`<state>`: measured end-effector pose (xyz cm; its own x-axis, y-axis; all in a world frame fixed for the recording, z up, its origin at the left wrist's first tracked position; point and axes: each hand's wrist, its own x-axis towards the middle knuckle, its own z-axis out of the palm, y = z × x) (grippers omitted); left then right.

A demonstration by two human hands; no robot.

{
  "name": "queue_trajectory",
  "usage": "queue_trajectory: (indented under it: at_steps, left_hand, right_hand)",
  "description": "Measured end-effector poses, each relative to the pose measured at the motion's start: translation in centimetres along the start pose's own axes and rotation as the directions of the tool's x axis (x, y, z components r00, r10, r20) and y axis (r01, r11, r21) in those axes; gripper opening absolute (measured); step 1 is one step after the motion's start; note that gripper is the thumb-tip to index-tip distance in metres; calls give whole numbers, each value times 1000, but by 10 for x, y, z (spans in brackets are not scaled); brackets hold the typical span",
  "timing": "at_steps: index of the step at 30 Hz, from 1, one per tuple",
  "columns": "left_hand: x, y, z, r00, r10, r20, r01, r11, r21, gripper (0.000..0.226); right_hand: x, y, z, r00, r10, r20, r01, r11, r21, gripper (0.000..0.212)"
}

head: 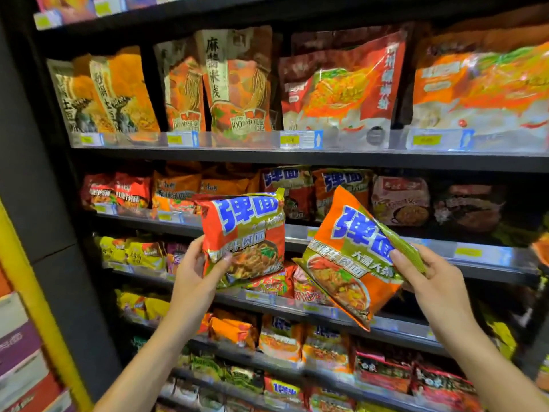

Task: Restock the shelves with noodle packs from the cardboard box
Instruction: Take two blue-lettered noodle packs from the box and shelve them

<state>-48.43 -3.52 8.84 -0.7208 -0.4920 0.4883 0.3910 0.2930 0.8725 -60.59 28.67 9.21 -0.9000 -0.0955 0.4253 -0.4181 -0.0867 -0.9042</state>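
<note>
Gripping one noodle pack each, both hands are raised in front of a dark store shelving unit [297, 157]. Nearest, the left hand [197, 270] curls round the lower left corner of an orange pack with blue characters [242, 233], thumb on the front, holding it roughly upright. The right hand [430, 281] pinches the green right edge of a matching pack [346, 260], which tilts with its top leaning left and its lower corner hanging down. The two packs are near each other but apart.

Just behind them, the middle shelves carry rows of small packs: red and orange ones [118, 191] at left, more of the same blue-lettered packs [341, 188] straight behind the hands, and darker packs [469, 206] to the right. Yellow packs [133, 251] sit on the shelf below at left. Farther up, the high shelf holds tall orange bags [234, 84] and wide red-and-orange bags [341, 84] behind clear price-tag strips [300, 139]. A yellow post [35, 292] stands at the near left.
</note>
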Motion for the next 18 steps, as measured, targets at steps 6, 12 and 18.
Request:
queue_trajectory:
  at_steps: [6, 12, 18]
  left_hand:
    - [72, -29, 8, 997, -35, 68, 38, 998, -43, 32]
    - [143, -47, 24, 981, -55, 185, 79, 989, -121, 31]
    - [197, -60, 44, 960, -110, 259, 155, 975, -161, 29]
  right_hand:
    - [20, 13, 9, 999, -1, -49, -1, 999, -42, 17]
    - [37, 9, 23, 994, -18, -109, 11, 998, -65, 25]
    - [47, 4, 37, 983, -33, -179, 21, 997, -69, 23]
